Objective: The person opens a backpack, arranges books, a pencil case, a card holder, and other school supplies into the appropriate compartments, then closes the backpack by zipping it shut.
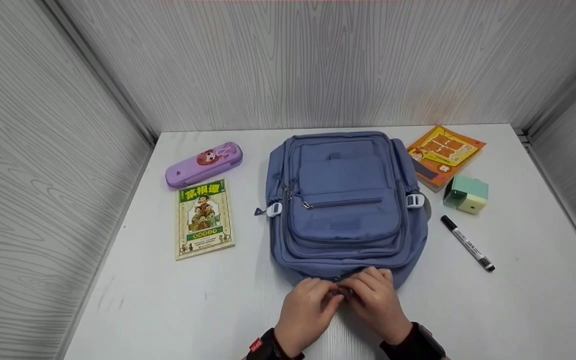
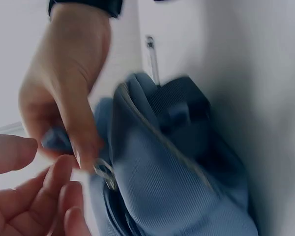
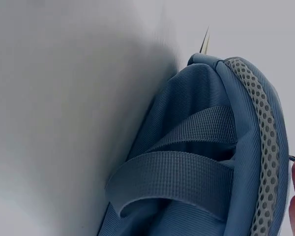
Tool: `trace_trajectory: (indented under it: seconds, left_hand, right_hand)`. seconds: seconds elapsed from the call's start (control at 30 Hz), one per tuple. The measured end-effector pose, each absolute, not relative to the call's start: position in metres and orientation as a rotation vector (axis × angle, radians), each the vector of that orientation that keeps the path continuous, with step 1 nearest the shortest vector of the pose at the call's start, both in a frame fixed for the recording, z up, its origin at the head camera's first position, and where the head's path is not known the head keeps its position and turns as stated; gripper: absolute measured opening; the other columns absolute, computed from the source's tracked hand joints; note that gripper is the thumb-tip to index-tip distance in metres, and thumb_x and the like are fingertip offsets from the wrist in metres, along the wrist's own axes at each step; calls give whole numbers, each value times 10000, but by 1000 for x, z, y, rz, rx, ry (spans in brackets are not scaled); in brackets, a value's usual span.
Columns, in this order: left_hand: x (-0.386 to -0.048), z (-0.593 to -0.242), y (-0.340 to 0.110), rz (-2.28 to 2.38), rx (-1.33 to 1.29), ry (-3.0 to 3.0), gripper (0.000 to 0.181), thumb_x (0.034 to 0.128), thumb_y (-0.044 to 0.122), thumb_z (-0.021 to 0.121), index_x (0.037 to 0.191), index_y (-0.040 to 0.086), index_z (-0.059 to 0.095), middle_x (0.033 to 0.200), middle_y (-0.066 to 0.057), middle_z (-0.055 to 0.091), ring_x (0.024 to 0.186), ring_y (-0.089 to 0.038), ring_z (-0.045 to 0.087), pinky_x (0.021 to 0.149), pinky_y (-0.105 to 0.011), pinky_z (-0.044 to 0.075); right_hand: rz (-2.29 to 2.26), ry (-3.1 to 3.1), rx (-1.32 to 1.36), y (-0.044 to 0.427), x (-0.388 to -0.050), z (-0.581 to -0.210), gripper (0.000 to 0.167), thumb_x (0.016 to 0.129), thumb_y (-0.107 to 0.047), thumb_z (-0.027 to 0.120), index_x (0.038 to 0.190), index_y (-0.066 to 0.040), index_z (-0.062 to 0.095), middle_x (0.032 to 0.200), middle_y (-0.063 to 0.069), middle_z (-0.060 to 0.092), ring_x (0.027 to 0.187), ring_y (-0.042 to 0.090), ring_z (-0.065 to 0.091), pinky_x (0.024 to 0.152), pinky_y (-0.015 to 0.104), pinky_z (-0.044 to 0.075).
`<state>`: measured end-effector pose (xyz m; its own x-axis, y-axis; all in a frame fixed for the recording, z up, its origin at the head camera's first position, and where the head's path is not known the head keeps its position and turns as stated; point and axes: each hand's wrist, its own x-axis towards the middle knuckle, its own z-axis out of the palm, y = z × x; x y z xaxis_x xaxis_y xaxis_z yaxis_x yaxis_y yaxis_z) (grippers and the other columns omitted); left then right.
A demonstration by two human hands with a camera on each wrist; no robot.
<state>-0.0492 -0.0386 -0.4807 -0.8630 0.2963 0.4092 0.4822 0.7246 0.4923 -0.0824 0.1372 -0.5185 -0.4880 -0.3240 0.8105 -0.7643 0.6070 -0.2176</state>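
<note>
Head view gives me the bag (image 1: 343, 220) lying front face up on the bench (image 1: 148, 305), with the case (image 1: 203, 165) and the green book (image 1: 205, 220) to its left, and the orange book (image 1: 445, 155), the box (image 1: 467, 194) and the marker (image 1: 468, 243) to its right. Both hands meet at its near edge. From the left wrist I see the right hand (image 1: 375, 302) pinching a small blue tab (image 2: 57, 139) between thumb and fingers, beside a metal ring (image 2: 105, 172) on the zip. The left hand (image 1: 305, 312) has its fingers bent close to that tab; I cannot tell whether it grips anything. I judge the bag soft and yielding: its cloth folds near the ring, so a pull there could drag the edge along unless the cloth is steadied. The weave looks grippy, the ring hard and slick, so the tab seems the surer hold. Nothing about it looks fragile. How heavy it is I can't tell; for lifting, I would favour the webbing (image 3: 172, 177) beside the mesh (image 3: 263, 132) over any loose cloth.
</note>
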Motion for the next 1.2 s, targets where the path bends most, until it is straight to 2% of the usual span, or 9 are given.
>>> trace_trajectory:
  seconds: [0.13,0.3,0.47,0.57,0.63,0.7,0.8,1.0,1.2]
  left_hand:
    - [-60,-496,-46,-596,-633,-2489,164,778,153,813,894,128,700,808,29,625,737,-109,564,660,-231,474]
    - [-66,-509,-50,-470,-652,-2406,244,718,139,855,888,115,681,830,19,618,767,-112,590,699,-244,502]
    - [-66,-514,-50,-387,-680,-2409,414,631,311,895,911,101,674,886,-3,623,827,-141,601,729,-272,518]
    - [-66,-516,-48,-309,-694,-2422,490,558,396,897,898,118,681,911,2,615,841,-154,571,711,-291,502]
    - [-66,-517,-46,-280,-695,-2426,484,534,405,902,869,135,679,910,11,610,836,-154,554,690,-299,486]
    - [-65,-518,-43,-275,-693,-2434,459,531,394,902,842,149,669,908,19,595,833,-152,538,673,-299,471]
    - [-64,-519,-40,-287,-692,-2458,432,548,379,895,824,158,646,924,13,573,843,-154,523,666,-299,461]
    - [-61,-520,-39,-293,-694,-2496,421,584,386,869,842,156,628,1054,-30,610,922,-180,566,719,-317,483]
    - [-61,-518,-40,-272,-713,-2516,396,604,402,852,849,178,636,1043,14,620,944,-155,575,741,-308,448]
  right_hand:
    - [754,-2065,826,136,-82,-517,292,1023,-284,542,854,-116,710,784,-24,679,697,120,516,715,303,294]
    - [784,-2057,812,136,-81,-517,283,1021,-260,529,861,-98,696,789,-9,674,712,132,530,729,304,306]
    - [835,-2057,829,137,-79,-517,49,849,-90,630,850,-96,679,781,-12,658,717,137,536,733,305,316]
    - [861,-2064,842,138,-77,-516,123,740,-38,674,849,-95,674,785,-15,657,715,131,531,733,302,315]
    - [871,-2065,848,139,-77,-515,93,765,-45,669,845,-92,676,788,-14,662,716,129,533,735,301,314]
    - [872,-2065,843,141,-76,-515,37,822,-79,645,837,-93,676,781,-15,663,713,128,532,733,298,312]
    - [864,-2071,812,146,-77,-514,142,911,-151,579,815,-97,670,748,-20,648,694,123,513,726,295,304]
    - [896,-2090,743,166,-77,-514,140,883,-145,566,792,-93,657,703,-25,616,676,118,471,727,298,283]
    - [896,-2120,656,186,-75,-515,313,995,-262,508,765,-93,639,683,-26,595,675,116,475,740,289,280]
